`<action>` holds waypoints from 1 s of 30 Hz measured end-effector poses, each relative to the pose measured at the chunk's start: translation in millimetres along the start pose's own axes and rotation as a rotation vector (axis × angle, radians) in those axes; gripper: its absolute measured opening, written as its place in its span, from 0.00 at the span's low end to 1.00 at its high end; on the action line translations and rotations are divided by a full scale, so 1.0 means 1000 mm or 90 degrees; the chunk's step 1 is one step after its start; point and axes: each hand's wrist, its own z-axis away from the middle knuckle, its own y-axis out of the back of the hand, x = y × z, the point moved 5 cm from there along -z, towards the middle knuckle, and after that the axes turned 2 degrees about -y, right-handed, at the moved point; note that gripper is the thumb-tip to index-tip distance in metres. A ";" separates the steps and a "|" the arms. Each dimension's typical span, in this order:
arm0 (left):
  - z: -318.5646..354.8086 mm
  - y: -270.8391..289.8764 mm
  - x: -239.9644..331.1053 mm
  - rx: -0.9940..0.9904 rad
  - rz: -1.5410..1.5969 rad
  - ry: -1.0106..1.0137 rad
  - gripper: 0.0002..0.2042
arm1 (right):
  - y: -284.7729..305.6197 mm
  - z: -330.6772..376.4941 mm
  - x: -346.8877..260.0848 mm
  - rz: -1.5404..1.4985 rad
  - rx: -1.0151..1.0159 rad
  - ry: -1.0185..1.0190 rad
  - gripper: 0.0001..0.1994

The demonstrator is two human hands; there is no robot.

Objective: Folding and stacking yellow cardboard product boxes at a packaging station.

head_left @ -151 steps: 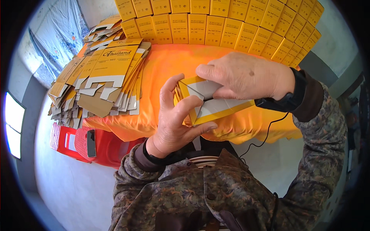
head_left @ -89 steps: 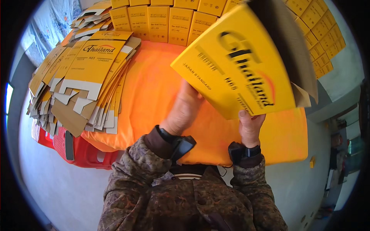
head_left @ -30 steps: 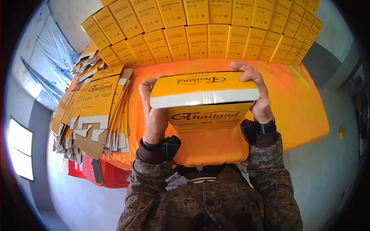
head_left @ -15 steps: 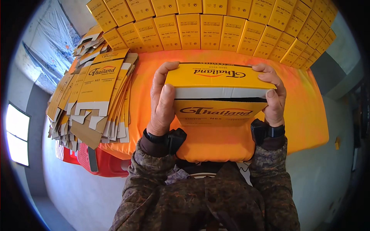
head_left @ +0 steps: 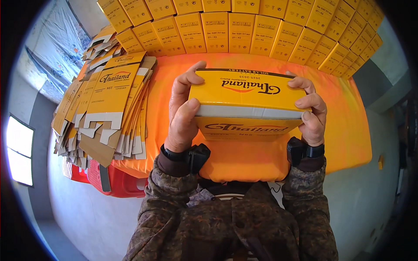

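Note:
Between my two hands is a yellow cardboard box (head_left: pixel 248 93) with dark lettering, held above the orange cloth. Its lid flap faces up, and a white tuck edge runs along the side nearest me. My left hand (head_left: pixel 183 104) grips the left end, the thumb at the front corner and the fingers curled over the far side. At the right end my right hand (head_left: pixel 312 108) presses in the same way, with its thumb by the white edge. The box's underside and far face are hidden.
Stacked yellow boxes (head_left: pixel 215 32) form a wall along the table's far side. A heap of flattened yellow cartons (head_left: pixel 111 93) lies at the left. Below it stands a red plastic stool (head_left: pixel 117 185). The table wears an orange cloth (head_left: pixel 339 130).
The dark gap under the box's white tuck edge has closed as the lid came down. My right fingers have shifted along the lid's right end. Both hands still hold the box.

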 end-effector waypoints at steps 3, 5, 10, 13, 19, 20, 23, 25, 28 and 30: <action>-0.001 -0.001 -0.006 -0.035 0.044 -0.004 0.23 | 0.003 -0.001 0.002 0.010 -0.008 0.038 0.10; 0.001 -0.002 -0.004 -0.048 0.062 -0.010 0.23 | 0.001 -0.002 0.001 0.010 -0.017 0.058 0.12; 0.007 0.001 0.002 -0.094 0.051 -0.014 0.22 | -0.004 0.005 0.005 0.014 0.097 -0.024 0.19; 0.007 0.011 -0.001 -0.130 0.041 -0.032 0.20 | -0.009 0.006 0.009 0.003 0.112 -0.006 0.20; 0.006 0.013 -0.006 -0.178 0.026 -0.098 0.20 | -0.006 0.007 0.014 0.021 0.103 0.057 0.21; 0.003 0.012 -0.009 -0.190 0.029 -0.109 0.20 | -0.003 0.006 0.014 0.025 0.084 0.069 0.21; -0.002 0.008 -0.004 -0.148 0.060 -0.080 0.22 | -0.006 -0.005 0.002 0.093 0.045 0.110 0.20; 0.002 0.007 -0.003 -0.130 0.071 -0.061 0.22 | -0.006 -0.006 -0.003 0.124 0.029 0.129 0.19; 0.002 0.006 -0.005 -0.127 -0.023 -0.088 0.24 | -0.006 -0.005 -0.018 0.218 0.000 0.076 0.15; 0.008 0.001 -0.011 -0.122 -0.052 -0.075 0.25 | -0.001 0.005 -0.019 0.191 0.009 0.095 0.14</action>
